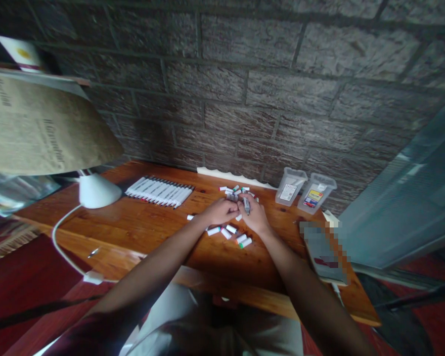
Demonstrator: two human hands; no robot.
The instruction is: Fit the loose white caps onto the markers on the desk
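the right hand (254,216) gripped a light, stiff plastic marker (246,205), best held by its barrel; the left hand (218,211) lay curled alongside, its hold unclear

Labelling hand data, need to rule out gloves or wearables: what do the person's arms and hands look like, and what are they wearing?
The left hand and right hand are bare, with no gloves. No watch, band or cable shows on the left forearm or right forearm. A dark maroon sleeve shows at lower left, and light grey clothing below.
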